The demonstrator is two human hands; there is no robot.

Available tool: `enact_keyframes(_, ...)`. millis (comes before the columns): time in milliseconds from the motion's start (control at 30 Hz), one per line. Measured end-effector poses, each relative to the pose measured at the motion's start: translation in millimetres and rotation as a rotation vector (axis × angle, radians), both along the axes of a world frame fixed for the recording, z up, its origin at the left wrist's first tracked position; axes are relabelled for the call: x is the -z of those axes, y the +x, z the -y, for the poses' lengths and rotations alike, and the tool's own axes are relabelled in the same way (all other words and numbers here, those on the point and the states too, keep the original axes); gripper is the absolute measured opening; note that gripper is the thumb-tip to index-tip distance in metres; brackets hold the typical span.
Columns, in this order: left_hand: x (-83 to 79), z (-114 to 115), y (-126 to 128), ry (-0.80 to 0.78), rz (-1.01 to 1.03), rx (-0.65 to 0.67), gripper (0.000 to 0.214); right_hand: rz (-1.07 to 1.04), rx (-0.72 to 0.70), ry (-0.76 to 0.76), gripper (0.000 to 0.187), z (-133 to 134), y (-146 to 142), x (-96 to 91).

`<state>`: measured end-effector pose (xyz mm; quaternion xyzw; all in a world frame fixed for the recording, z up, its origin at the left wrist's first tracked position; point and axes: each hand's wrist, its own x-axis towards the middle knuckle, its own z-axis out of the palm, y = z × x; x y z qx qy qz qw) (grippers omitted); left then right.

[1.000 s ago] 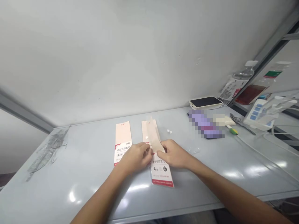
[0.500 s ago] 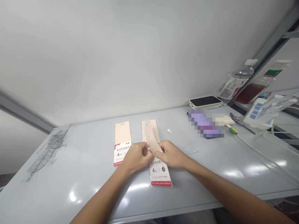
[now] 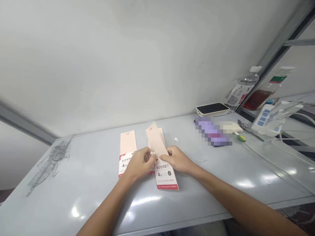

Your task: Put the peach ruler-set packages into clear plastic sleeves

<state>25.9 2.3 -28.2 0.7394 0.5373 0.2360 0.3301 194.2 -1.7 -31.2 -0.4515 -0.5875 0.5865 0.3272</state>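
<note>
Our right hand (image 3: pixel 178 159) clamps a packet (image 3: pixel 162 167) above the counter (image 3: pixel 78 177), its pink top now turned to face us, giving our left hand (image 3: pixel 141 163), pinching a white dot (image 3: pixel 152 153), clearer access.

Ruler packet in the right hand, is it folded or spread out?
Spread out: the ruler packet runs straight, pink top to red strip, no fold showing.
</note>
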Motion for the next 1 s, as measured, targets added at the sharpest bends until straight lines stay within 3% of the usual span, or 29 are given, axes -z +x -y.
enact_keyframes(100,0.0,-3,-2,0.018,0.047,-0.115,0.019,-0.044,0.016,0.007,0.026,-1,2,-3.0)
enact_keyframes(200,0.5,-5,-3,0.062,0.185,-0.21,0.034,-0.088,0.021,0.029,0.034,-3,6,-5.2)
enact_keyframes(267,-0.9,-6,-3,0.059,0.283,-0.213,0.034,-0.111,0.02,0.03,0.037,-4,7,-5.6)
enact_keyframes(367,-4.2,-7,-4,-0.028,0.429,-0.126,0.021,-0.141,0.016,0.035,0.037,-6,9,-5.1)
enact_keyframes(467,-6.7,-10,-5,-0.043,0.512,-0.057,0.022,-0.135,0.045,0.067,0.034,-9,11,-5.5)
enact_keyframes(667,-14.0,-18,-16,0.033,0.496,-0.177,0.027,-0.022,0.164,0.176,0.029,-22,29,-11.5)
enact_keyframes(767,-20.2,-26,-36,-0.056,0.265,-0.284,0.03,0.203,0.325,0.223,0.03,-33,52,-11.4)
enact_keyframes(833,-22.0,-31,-53,-0.136,-0.159,-0.389,0.028,0.522,0.353,0.224,0.033,-40,68,-7.9)
enact_keyframes(867,-21.7,-34,-61,-0.141,-0.261,-0.44,0.023,0.753,0.344,0.206,0.034,-43,76,-5.2)
enact_keyframes(1000,-15.2,-37,-71,-0.073,-0.463,-0.571,0.017,1.026,0.421,0.161,0.027,-50,92,6.8)
